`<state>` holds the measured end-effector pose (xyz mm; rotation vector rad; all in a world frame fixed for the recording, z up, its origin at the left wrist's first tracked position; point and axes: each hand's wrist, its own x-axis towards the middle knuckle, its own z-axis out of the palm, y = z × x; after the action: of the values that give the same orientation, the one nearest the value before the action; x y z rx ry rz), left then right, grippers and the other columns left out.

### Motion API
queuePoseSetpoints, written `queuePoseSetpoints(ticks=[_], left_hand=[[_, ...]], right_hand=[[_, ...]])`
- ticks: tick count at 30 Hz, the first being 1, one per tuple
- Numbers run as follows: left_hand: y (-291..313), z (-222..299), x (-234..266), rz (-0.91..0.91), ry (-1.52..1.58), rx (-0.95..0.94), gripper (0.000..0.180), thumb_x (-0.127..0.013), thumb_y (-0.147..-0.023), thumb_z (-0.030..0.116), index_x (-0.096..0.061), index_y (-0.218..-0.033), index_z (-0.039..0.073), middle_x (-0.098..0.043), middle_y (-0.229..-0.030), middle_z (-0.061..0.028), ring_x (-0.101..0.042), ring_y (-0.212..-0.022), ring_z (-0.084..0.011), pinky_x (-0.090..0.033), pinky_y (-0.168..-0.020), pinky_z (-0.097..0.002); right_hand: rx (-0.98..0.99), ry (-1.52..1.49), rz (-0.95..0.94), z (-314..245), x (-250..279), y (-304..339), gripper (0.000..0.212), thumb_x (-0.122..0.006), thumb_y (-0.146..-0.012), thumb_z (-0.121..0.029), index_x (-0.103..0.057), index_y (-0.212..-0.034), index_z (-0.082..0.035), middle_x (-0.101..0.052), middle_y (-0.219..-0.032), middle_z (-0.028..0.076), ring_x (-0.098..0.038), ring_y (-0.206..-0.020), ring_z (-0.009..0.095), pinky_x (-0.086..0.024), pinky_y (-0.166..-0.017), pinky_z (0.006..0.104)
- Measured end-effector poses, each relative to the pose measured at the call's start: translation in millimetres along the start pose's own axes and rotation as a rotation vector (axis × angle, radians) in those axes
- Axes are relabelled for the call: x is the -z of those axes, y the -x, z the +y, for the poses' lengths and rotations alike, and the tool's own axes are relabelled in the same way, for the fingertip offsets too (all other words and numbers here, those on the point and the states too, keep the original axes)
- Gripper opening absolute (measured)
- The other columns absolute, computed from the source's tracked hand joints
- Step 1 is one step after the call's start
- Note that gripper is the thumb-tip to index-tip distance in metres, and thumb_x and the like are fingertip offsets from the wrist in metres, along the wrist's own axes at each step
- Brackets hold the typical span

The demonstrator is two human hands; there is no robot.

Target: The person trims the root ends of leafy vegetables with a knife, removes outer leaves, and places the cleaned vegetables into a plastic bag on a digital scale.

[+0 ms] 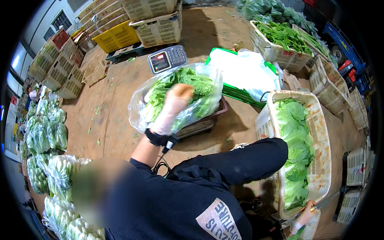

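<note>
My left hand (173,107), in a thin pale glove with a black band at the wrist, lies on a clear plastic bag of leafy greens (200,90) and grips its side. The bag rests on a platform scale (200,127) on the floor; the scale's display and keypad (167,58) sit just behind it. My right hand (305,216) is low at the right, at the near corner of a white crate of lettuce (324,140). It is closed on a small knife-like tool. My black-sleeved arm crosses in front of the crate.
A green crate under white plastic (244,70) stands behind the scale. More crates of greens (280,44) lie at the back right, stacked empty crates (156,24) at the back, and several bagged greens (44,136) along the left floor.
</note>
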<state>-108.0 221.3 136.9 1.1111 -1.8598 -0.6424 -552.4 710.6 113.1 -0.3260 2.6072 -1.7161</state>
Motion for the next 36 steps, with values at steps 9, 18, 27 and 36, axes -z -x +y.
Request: queuePoseSetpoints(ticks=[9,18,27,36], left_hand=[[-16,215,-171,-0.939,0.113,-0.812,0.022,-0.06,-0.082,0.015,-0.062,-0.1,0.002,-0.062,-0.097,-0.0147,-0.06,-0.091,-0.0292,-0.048,-0.079,-0.036],[-25,344,-446,-1.505,0.01,-0.602,0.033,-0.056,-0.087,0.029,-0.063,-0.103,0.001,-0.064,-0.093,-0.0075,-0.059,-0.082,-0.0147,-0.046,-0.076,-0.0274],[56,313,-753,-1.25,-0.717,-0.872,0.049,-0.044,-0.086,0.043,-0.06,-0.112,0.005,-0.056,-0.119,-0.0169,-0.053,-0.111,-0.0322,-0.042,-0.092,-0.0386],[104,321,-779,-1.196,-0.959,-0.849,0.061,-0.048,-0.08,0.059,-0.061,-0.114,0.011,-0.057,-0.121,-0.0099,-0.055,-0.111,-0.023,-0.042,-0.091,-0.0338]], right_hand=[[-0.005,-0.172,0.15,-4,11,16,0.017,-0.055,-0.089,-0.022,-0.053,-0.092,-0.005,-0.052,-0.07,0.002,-0.049,-0.059,0.008,-0.038,-0.049,0.0216],[-0.049,0.045,0.37,-25,34,14,0.012,-0.062,-0.082,-0.012,-0.059,-0.089,-0.002,-0.056,-0.066,0.003,-0.05,-0.057,0.01,-0.043,-0.054,0.0267],[-0.335,-0.079,0.432,-54,48,-1,0.015,-0.06,-0.081,-0.008,-0.057,-0.093,0.0,-0.056,-0.063,0.004,-0.053,-0.054,0.011,-0.043,-0.051,0.026],[-0.365,-0.086,0.481,-43,57,-12,0.017,-0.062,-0.081,-0.004,-0.057,-0.097,0.0,-0.052,-0.062,-0.002,-0.045,-0.054,0.004,-0.038,-0.05,0.02]])
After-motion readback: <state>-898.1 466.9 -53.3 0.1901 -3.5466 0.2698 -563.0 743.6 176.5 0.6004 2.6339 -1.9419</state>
